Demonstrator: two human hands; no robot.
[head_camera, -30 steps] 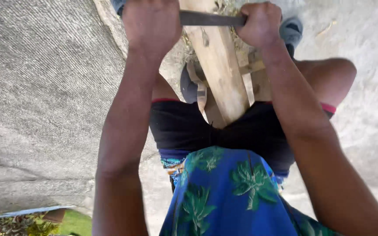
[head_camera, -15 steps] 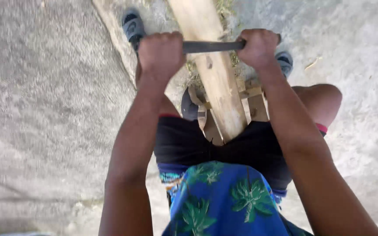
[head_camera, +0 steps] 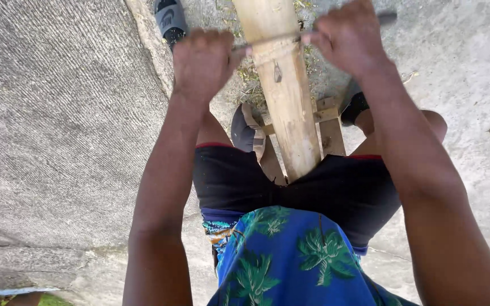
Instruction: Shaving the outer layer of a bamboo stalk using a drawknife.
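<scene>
A pale bamboo pole (head_camera: 283, 96) runs from between my thighs up out of the top of the view. Across it lies a thin metal blade (head_camera: 270, 39), seen nearly edge-on. My left hand (head_camera: 202, 62) is closed on the blade's left end, left of the pole. My right hand (head_camera: 347, 37) is closed on its right end, right of the pole; a dark tip (head_camera: 388, 17) sticks out past the fist. Both arms reach forward over my black shorts (head_camera: 233, 181) and blue leaf-print shirt (head_camera: 290, 255).
I sit on a low wooden stool (head_camera: 327, 122) over a concrete floor (head_camera: 58, 141). A grey slide sandal (head_camera: 169, 20) lies at the top left, another sandal (head_camera: 245, 130) by my left thigh. Dry shavings (head_camera: 250, 73) litter the ground around the pole.
The view has shifted so the hands and pole sit lower in frame. The blade has tilted, going from a broad dark band to a thin edge across the pole.
</scene>
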